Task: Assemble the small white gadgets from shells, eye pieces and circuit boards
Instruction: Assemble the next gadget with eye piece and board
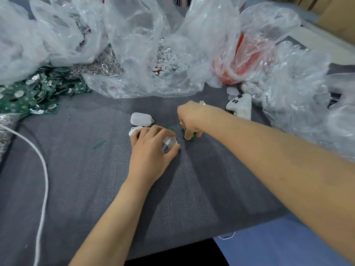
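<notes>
My left hand (151,148) rests on the grey cloth and grips a translucent white shell (168,144) between thumb and fingers. Just to its right, my right hand (192,120) pinches a small green circuit board (189,138) that touches the cloth. A finished white gadget (141,119) lies beyond my left hand, and another white shell piece (134,130) peeks out from under the left fingers. A heap of green circuit boards (38,91) lies at the far left. Small white round pieces (169,58) fill a clear bag at the back centre.
Crumpled clear plastic bags (288,73) crowd the back and right, one holding red parts (242,60). A white glue gun (241,106) lies at the right. A white cable (43,181) curves down the left. Green slivers (99,144) dot the grey cloth (96,189).
</notes>
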Available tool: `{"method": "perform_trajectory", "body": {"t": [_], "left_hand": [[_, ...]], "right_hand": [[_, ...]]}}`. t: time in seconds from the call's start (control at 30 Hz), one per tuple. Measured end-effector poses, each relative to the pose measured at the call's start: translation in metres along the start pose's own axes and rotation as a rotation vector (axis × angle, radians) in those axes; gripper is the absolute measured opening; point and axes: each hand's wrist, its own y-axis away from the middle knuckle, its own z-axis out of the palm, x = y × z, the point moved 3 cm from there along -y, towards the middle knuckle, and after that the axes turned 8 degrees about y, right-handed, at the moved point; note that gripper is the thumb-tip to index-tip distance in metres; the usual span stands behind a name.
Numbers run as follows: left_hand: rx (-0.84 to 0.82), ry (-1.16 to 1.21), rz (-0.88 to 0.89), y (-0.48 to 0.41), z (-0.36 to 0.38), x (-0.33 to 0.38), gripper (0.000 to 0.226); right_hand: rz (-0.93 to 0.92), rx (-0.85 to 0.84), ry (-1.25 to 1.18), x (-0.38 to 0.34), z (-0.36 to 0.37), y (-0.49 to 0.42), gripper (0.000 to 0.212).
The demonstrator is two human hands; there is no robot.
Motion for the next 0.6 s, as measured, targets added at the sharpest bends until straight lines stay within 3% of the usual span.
{"method": "perform_trajectory", "body": {"t": [0.1,0.2,0.33,0.4,0.5,0.6], "left_hand": [[0.001,0.005,0.000,0.000,0.001,-0.001,0.017],[-0.007,0.012,-0.001,-0.001,0.001,-0.001,0.017],[-0.007,-0.020,-0.007,-0.002,0.003,-0.001,0.018],[0.006,0.003,-0.018,-0.003,0.002,-0.001,0.019],[0.016,0.054,-0.026,-0.003,0.002,-0.002,0.025],[-0.001,0.112,-0.024,-0.003,0.001,-0.002,0.039]], "right_hand": [[0.041,0.124,0.099,-0.007,0.003,0.008,0.010],[0.068,0.298,0.080,-0.018,0.018,0.017,0.030],[0.048,0.580,-0.030,-0.016,0.056,0.032,0.027],[0.005,0.774,-0.282,0.002,0.074,0.035,0.017],[0.063,0.997,-0.930,0.029,0.093,0.040,0.005],[0.060,0.906,-1.501,0.040,0.098,0.028,0.023]]}}
